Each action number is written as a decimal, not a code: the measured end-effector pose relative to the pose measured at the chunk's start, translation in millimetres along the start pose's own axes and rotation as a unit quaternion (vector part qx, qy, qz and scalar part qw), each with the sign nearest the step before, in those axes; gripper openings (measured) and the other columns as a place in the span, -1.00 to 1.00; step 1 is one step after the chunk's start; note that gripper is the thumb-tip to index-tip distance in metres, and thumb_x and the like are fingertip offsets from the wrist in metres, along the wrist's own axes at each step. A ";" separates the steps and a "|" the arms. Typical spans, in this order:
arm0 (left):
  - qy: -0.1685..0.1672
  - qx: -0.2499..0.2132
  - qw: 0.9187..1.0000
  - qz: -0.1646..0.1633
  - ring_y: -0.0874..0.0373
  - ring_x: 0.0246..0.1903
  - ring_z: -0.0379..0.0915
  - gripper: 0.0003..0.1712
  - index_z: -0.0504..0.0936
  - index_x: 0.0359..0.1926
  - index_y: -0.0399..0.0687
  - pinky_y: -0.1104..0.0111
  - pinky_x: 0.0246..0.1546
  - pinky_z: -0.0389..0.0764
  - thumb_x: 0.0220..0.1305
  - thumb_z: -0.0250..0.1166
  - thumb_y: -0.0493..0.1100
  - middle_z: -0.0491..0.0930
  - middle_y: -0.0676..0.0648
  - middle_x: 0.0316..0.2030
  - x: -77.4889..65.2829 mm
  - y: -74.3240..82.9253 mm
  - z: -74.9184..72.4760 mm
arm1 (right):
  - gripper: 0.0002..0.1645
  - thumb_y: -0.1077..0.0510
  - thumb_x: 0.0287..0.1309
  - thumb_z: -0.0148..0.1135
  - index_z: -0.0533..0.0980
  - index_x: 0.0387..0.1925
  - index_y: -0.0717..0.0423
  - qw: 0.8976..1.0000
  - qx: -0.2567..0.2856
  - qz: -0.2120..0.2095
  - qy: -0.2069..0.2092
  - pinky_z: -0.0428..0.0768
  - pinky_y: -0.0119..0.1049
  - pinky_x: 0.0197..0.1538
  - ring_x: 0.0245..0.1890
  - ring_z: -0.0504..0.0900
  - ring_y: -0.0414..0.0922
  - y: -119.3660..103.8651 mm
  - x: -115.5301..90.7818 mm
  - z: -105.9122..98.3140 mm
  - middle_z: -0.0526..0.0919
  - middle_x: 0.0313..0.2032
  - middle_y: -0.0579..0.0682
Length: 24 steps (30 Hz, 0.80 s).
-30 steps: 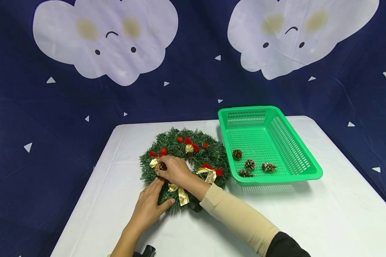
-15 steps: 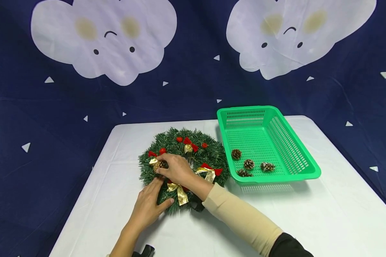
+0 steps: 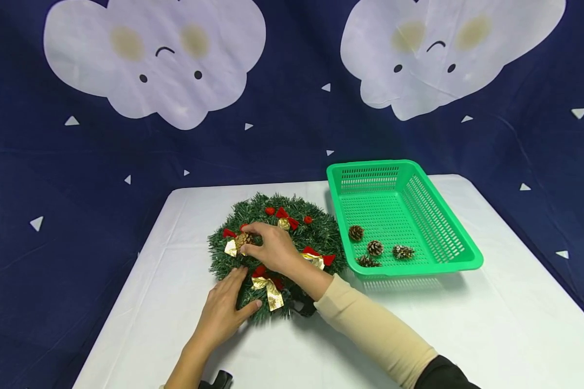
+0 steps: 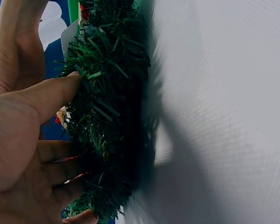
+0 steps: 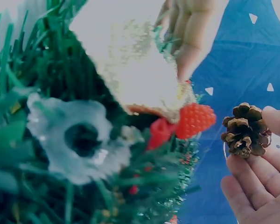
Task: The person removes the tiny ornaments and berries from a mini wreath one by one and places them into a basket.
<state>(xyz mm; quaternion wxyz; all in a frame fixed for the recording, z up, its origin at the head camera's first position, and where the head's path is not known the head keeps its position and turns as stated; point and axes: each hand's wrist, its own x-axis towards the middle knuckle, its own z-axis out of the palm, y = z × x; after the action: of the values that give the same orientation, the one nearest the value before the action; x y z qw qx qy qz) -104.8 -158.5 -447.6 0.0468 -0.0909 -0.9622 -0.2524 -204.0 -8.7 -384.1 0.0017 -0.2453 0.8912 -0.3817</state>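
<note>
My right hand (image 3: 274,249) pinches a brown pine cone (image 3: 244,243) between thumb and fingers, over the left part of a green tinsel wreath (image 3: 321,229). In the right wrist view the pine cone (image 5: 246,131) stands apart from the greenery, against the blue backdrop. My left hand (image 3: 224,308) rests on the wreath's near left edge, fingers extended and thumb spread. Its fingertips go into the greenery (image 4: 102,88) in the left wrist view. Gold bows (image 3: 274,294) with red ribbon and red berries (image 5: 196,120) decorate the wreath. The wreath's centre is mostly hidden by my right hand and forearm.
A green plastic basket (image 3: 469,259) stands right of the wreath, with several pine cones (image 3: 375,248) at its near left. Both are on a white-covered table (image 3: 151,302). A dark blue cloud-print cloth (image 3: 292,146) hangs behind.
My right hand has lifted up and slightly to the right with the pine cone, uncovering more of the red and gold bow below it. My left hand stays on the wreath.
</note>
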 end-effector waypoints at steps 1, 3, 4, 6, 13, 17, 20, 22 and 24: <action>0.000 -0.001 1.000 0.000 -0.17 0.39 0.11 -0.08 0.23 0.38 -0.16 -0.20 0.30 0.16 0.10 0.34 0.16 0.23 -0.24 0.37 0.0 0.0 0.0 | -0.47 -0.07 0.13 0.29 0.48 0.15 -0.12 1.000 0.006 -0.001 0.003 0.53 -0.13 0.17 0.16 0.54 -0.08 0.0 -0.7 -1.4 0.57 0.15 -0.12; 0.001 -0.001 1.000 0.001 -0.17 0.39 0.11 -0.07 0.22 0.38 -0.16 -0.20 0.29 0.16 0.10 0.34 0.16 0.23 -0.24 0.37 -0.1 0.0 -0.1 | -0.47 -0.08 0.13 0.29 0.48 0.15 -0.11 1.000 0.014 0.000 0.008 0.54 -0.13 0.15 0.14 0.55 -0.09 0.0 -2.3 -4.6 0.58 0.14 -0.13; 0.001 -0.001 1.000 0.000 -0.17 0.39 0.11 -0.07 0.22 0.38 -0.15 -0.21 0.29 0.15 0.10 0.34 0.16 0.23 -0.24 0.37 -0.1 0.1 -0.2 | -0.46 -0.09 0.13 0.29 0.48 0.15 -0.11 1.000 0.018 0.003 0.009 0.55 -0.13 0.14 0.13 0.56 -0.09 -0.3 -3.1 -6.6 0.59 0.13 -0.13; 0.000 -0.001 1.000 0.000 -0.17 0.39 0.11 -0.07 0.22 0.39 -0.15 -0.21 0.30 0.15 0.10 0.34 0.16 0.23 -0.24 0.37 -0.2 0.2 -0.3 | -0.47 -0.10 0.13 0.28 0.48 0.15 -0.14 0.999 0.028 0.015 0.010 0.56 -0.12 0.12 0.12 0.56 -0.09 -1.0 -5.2 -11.0 0.59 0.13 -0.15; 0.000 0.003 1.000 0.000 -0.17 0.39 0.11 -0.07 0.21 0.39 -0.14 -0.20 0.31 0.15 0.10 0.34 0.14 0.23 -0.23 0.38 -0.5 0.2 -0.5 | -0.46 -0.09 0.10 0.31 0.47 0.14 -0.18 0.997 0.066 0.029 0.031 0.56 -0.11 0.11 0.13 0.56 -0.08 0.5 -12.5 -28.6 0.60 0.11 -0.15; 0.000 0.002 1.000 0.000 -0.16 0.39 0.10 -0.07 0.20 0.40 -0.13 -0.19 0.31 0.15 0.10 0.34 0.14 0.22 -0.22 0.38 -0.8 0.7 -1.3 | -0.45 -0.07 0.09 0.32 0.46 0.15 -0.15 0.995 0.081 0.023 0.048 0.58 -0.06 0.10 0.11 0.58 -0.04 3.0 -16.3 -37.9 0.61 0.11 -0.09; 0.002 0.003 1.000 0.001 -0.16 0.39 0.10 -0.07 0.20 0.40 -0.13 -0.19 0.31 0.15 0.10 0.34 0.14 0.22 -0.22 0.38 -0.9 0.4 -1.3 | -0.45 -0.04 0.08 0.33 0.47 0.14 -0.13 0.993 0.097 0.017 0.064 0.59 -0.05 0.09 0.09 0.59 -0.03 4.8 -19.0 -43.9 0.61 0.10 -0.06; 0.004 0.004 1.000 0.003 -0.16 0.39 0.10 -0.06 0.21 0.40 -0.13 -0.19 0.30 0.15 0.09 0.35 0.14 0.22 -0.22 0.38 -0.9 0.3 -1.1 | -0.46 -0.03 0.08 0.34 0.48 0.13 -0.15 0.992 0.103 0.012 0.076 0.62 -0.08 0.03 0.01 0.64 -0.04 6.2 -21.1 -47.7 0.62 0.10 -0.07; 0.005 0.004 1.000 0.004 -0.17 0.39 0.11 -0.06 0.21 0.40 -0.14 -0.19 0.30 0.15 0.09 0.35 0.14 0.22 -0.23 0.38 -1.0 0.3 -0.8 | -0.48 -0.02 0.07 0.34 0.49 0.12 -0.19 0.991 0.104 0.010 0.087 0.64 -0.12 -0.03 -0.07 0.67 -0.08 7.8 -23.6 -51.6 0.62 0.09 -0.10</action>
<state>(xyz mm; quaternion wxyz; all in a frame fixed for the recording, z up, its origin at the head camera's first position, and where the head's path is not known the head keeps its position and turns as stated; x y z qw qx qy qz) -103.8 -158.8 -447.0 0.0530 -0.0938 -0.9626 -0.2486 -196.5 41.3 -357.2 -0.0469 -0.2007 0.8455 -0.4926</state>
